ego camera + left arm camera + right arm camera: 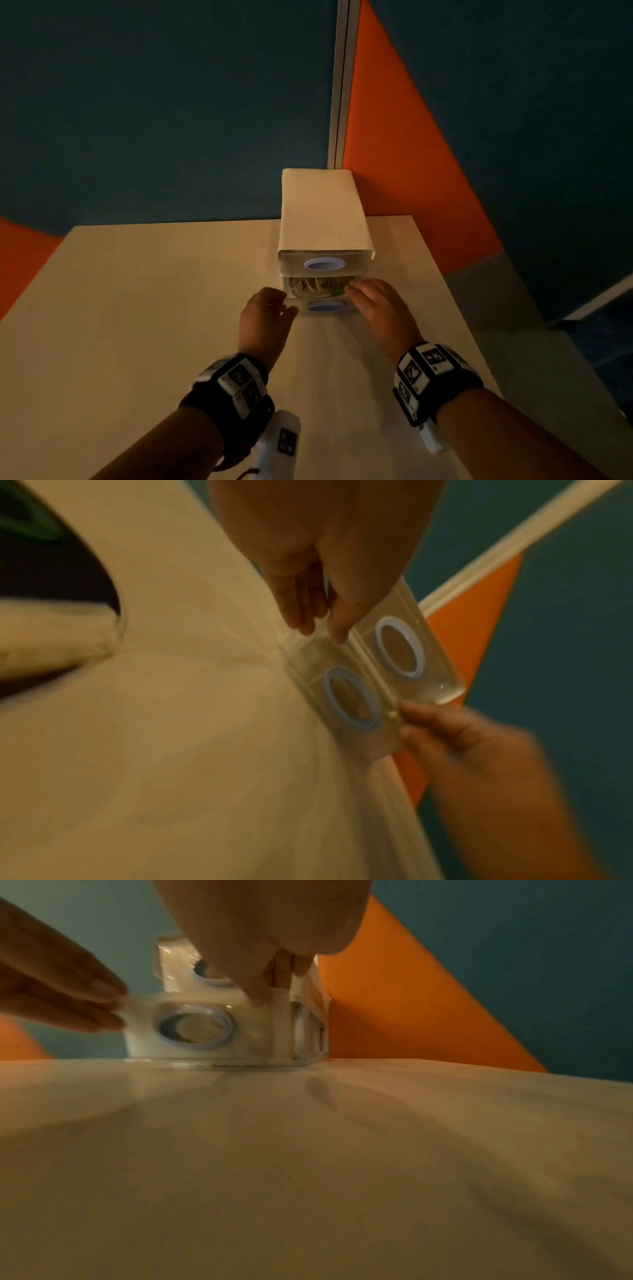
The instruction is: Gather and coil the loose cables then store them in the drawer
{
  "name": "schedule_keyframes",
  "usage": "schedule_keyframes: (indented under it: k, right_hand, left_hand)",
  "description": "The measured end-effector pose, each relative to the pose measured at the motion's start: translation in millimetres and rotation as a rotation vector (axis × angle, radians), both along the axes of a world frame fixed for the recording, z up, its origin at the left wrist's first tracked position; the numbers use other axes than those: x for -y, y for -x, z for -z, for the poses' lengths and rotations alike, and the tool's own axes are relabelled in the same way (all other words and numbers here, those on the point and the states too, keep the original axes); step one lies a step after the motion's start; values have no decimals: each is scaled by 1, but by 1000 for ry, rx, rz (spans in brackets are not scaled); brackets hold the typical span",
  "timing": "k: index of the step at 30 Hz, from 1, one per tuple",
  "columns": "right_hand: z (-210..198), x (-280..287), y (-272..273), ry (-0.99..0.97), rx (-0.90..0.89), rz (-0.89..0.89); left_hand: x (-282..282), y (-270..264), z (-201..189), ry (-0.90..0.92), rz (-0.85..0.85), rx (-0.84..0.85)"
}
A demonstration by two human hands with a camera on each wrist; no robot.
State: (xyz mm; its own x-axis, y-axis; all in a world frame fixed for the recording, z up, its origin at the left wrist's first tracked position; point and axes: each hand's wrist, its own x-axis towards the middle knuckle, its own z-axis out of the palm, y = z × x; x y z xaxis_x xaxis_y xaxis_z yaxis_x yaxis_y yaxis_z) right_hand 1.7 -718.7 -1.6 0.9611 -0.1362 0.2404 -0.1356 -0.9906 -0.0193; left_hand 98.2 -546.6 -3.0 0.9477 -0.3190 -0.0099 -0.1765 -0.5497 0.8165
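Cables (317,287) show only from above; both hands grip the drawer (322,306).

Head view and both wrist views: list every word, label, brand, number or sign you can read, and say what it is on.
No readable text in any view.
Left wristband: black-and-white square marker patterns, no words or digits legible.
Right wristband: the same kind of markers, unreadable.
White cylinder under the left forearm: one square marker, no text.
Drawer unit: only blue oval handle rings, no label or brand visible.
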Motion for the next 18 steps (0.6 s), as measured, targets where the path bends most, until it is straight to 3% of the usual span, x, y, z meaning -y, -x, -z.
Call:
schedule_keyframes:
  k: [6,8,11,14,18]
  right_hand:
    - [2,-2,13,82,-150,-18]
    - [-6,-5,18,60,-172,14]
    - [-14,-12,30,-145,-131,46]
    - [-18,-14,55,-402,-131,122]
    - [-24,-12,98,-683,-115,140]
  left_hand:
    - [-8,3,-13,144,-6,-235]
    - [-6,4,-19,283,-28,-382]
    - [3,3,-29,507,-2,-582]
    - [13,-4,-41,609,48,-678]
    - [11,-7,-49,516,114,-700]
